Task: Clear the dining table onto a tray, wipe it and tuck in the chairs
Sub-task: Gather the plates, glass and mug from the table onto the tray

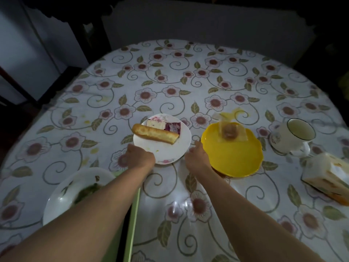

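Observation:
A white plate (170, 150) with a long bread roll (155, 133) and a cake slice (166, 126) sits mid-table. My left hand (139, 156) grips its near left rim. My right hand (195, 157) touches its right rim, fingers partly apart, between it and a yellow plate (236, 157) that carries a wrapped snack (231, 132). A white plate with green leftovers (62, 190) lies near left on a green tray (135, 205), largely hidden by my left forearm.
A white mug (292, 137) stands at the right, with a tissue box (326, 176) nearer the edge. The floral tablecloth (188, 82) has yellow stains behind the yellow plate. A dark chair (90, 31) stands at the far left of the table.

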Action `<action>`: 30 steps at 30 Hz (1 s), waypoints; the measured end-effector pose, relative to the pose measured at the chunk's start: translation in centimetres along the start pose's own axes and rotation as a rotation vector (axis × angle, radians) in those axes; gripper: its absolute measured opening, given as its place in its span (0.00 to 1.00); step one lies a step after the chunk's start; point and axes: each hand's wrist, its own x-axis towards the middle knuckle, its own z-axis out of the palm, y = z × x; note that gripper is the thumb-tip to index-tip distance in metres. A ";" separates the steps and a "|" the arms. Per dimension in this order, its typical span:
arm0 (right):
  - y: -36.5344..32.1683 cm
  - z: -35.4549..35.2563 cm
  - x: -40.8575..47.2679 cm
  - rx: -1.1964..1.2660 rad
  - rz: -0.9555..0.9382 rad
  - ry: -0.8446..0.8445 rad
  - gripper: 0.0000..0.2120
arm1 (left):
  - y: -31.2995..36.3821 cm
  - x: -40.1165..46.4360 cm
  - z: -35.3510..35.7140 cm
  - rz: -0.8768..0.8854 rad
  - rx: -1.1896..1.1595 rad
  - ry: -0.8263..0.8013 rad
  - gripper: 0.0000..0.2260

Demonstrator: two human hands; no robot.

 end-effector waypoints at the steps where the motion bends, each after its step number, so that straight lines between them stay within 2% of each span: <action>1: 0.0 0.0 0.3 0.021 -0.002 0.006 0.30 | 0.0 0.3 0.1 0.003 -0.011 -0.003 0.22; 5: 0.0 1.1 2.2 0.030 -0.015 0.009 0.31 | -0.3 1.9 0.9 0.022 -0.046 -0.002 0.21; 10: -0.1 1.7 2.9 0.017 0.011 0.075 0.25 | -0.8 3.1 1.2 0.032 -0.043 0.027 0.17; 15: -0.7 1.7 2.0 0.120 0.023 0.175 0.19 | -1.3 2.8 1.2 0.028 -0.092 0.075 0.16; 17: -0.8 1.2 1.4 0.156 0.000 0.185 0.19 | -1.2 2.2 1.2 0.061 -0.115 0.088 0.15; 24: 0.4 -4.1 -0.1 0.175 0.070 0.282 0.20 | 1.8 -1.2 2.8 0.166 -0.124 -0.026 0.13; 30: 3.5 -9.5 -0.3 0.145 0.160 0.385 0.17 | 4.2 -5.1 6.8 0.211 -0.080 -0.122 0.17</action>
